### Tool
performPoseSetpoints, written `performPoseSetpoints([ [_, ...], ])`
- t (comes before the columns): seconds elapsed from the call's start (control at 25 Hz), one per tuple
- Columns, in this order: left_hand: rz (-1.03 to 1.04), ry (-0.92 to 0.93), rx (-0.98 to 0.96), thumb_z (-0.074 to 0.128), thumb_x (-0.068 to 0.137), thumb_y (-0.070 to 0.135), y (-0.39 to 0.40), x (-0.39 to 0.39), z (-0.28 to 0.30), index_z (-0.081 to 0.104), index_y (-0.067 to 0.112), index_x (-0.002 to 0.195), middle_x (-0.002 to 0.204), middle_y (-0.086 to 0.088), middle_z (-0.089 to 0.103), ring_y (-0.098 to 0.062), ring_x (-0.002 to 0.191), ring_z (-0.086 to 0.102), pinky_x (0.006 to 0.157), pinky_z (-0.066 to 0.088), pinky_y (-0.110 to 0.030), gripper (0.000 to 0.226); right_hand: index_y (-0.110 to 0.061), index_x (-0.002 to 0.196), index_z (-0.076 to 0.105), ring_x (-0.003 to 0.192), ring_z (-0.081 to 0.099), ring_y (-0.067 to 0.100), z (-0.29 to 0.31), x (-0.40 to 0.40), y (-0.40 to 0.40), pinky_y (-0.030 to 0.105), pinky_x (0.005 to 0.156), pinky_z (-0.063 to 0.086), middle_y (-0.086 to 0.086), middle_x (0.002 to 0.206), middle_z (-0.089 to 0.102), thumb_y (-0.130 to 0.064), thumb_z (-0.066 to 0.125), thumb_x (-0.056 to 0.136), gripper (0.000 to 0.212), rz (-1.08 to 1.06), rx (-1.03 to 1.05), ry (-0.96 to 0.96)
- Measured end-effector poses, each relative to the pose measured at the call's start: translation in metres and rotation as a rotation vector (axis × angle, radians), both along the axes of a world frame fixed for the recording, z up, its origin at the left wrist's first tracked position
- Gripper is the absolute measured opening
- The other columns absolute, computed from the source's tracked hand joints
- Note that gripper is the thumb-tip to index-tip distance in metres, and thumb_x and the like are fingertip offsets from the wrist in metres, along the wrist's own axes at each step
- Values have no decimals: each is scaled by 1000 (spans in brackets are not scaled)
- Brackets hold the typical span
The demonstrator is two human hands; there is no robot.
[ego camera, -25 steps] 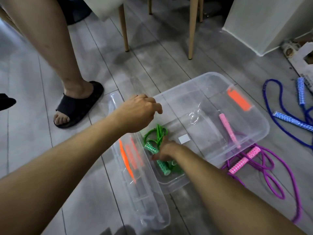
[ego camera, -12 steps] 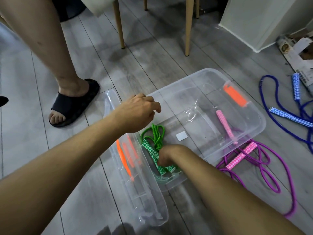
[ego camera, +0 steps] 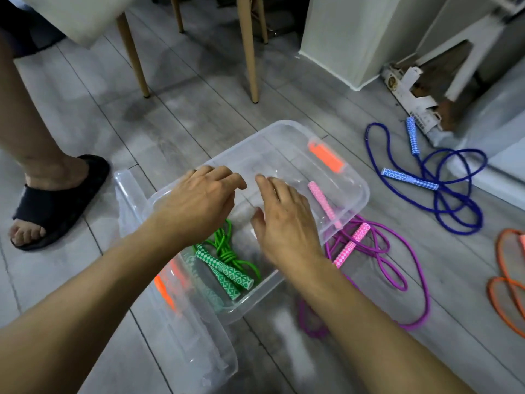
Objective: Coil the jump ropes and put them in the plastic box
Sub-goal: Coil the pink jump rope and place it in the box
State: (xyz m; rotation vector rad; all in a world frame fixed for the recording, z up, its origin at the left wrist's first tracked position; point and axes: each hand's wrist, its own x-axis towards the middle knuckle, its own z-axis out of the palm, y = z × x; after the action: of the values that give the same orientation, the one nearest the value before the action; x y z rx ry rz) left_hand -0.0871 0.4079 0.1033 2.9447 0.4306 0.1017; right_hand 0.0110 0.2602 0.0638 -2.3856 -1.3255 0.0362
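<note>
A clear plastic box (ego camera: 284, 132) with orange latches sits on the floor. A coiled green jump rope (ego camera: 227, 263) lies in its near left corner. My left hand (ego camera: 199, 200) hovers over the box's left rim, fingers loosely apart, holding nothing. My right hand (ego camera: 284, 223) hovers above the box's middle, open and empty. A purple rope with pink handles (ego camera: 377, 251) lies loose on the floor against the box's right side. A blue rope (ego camera: 443, 189) sprawls farther right. An orange rope (ego camera: 505, 285) shows at the right edge.
The clear box lid (ego camera: 193, 336) lies on the floor at the box's left side. Another person's foot in a black slipper (ego camera: 54, 200) stands at left. Wooden chair legs (ego camera: 250, 52) rise behind the box; a white cabinet (ego camera: 355, 38) and cardboard scraps (ego camera: 412, 89) are at back right.
My right hand let go of the green rope in the box and rose above it, now open. My left hand drifted slightly over the box.
</note>
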Motion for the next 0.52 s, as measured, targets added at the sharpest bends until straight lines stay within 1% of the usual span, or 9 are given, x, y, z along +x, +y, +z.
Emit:
performPoseSetpoints([
  [0.12, -63, -65, 12, 52, 95, 19, -34, 22, 9, 63, 23, 119, 116, -1, 64, -31, 104, 58, 85, 46, -48, 28, -13, 145, 44, 126, 52, 27, 16, 20, -36, 42, 105, 41, 9, 139, 54, -22, 56, 91, 56, -60, 61, -25],
  [0.2, -110, -103, 9, 49, 94, 19, -61, 37, 15, 63, 21, 118, 115, -2, 65, -32, 102, 59, 83, 47, -47, 28, -14, 146, 44, 127, 52, 27, 28, 31, -68, 43, 105, 42, 8, 141, 54, -24, 53, 91, 57, -118, 59, -36],
  [0.28, -158, -112, 2, 42, 91, 25, -87, 49, 21, 63, 21, 118, 115, -2, 65, -33, 100, 60, 81, 48, -46, 34, -15, 146, 44, 124, 53, 28, 43, 40, -103, 44, 101, 43, 7, 141, 54, -26, 50, 89, 58, -168, 7, -65],
  [0.36, -195, -106, -21, 35, 90, 30, -112, 60, 28, 62, 22, 119, 118, -2, 63, -33, 103, 59, 85, 47, -44, 41, -16, 145, 45, 118, 55, 30, 61, 50, -139, 44, 98, 44, 6, 139, 54, -27, 51, 88, 59, -208, -58, -97],
  [0.44, -233, -107, -50, 33, 90, 33, -138, 71, 36, 61, 22, 121, 122, -2, 62, -32, 108, 57, 89, 45, -44, 43, -17, 145, 45, 116, 55, 31, 82, 60, -179, 43, 97, 42, 6, 137, 54, -28, 53, 89, 58, -245, -128, -135],
  [0.52, -273, -134, -39, 30, 89, 36, -164, 79, 41, 62, 20, 121, 121, -3, 62, -33, 108, 57, 89, 45, -44, 48, -17, 145, 45, 116, 55, 31, 100, 70, -216, 44, 97, 42, 7, 137, 54, -29, 56, 90, 58, -240, -206, -181],
])
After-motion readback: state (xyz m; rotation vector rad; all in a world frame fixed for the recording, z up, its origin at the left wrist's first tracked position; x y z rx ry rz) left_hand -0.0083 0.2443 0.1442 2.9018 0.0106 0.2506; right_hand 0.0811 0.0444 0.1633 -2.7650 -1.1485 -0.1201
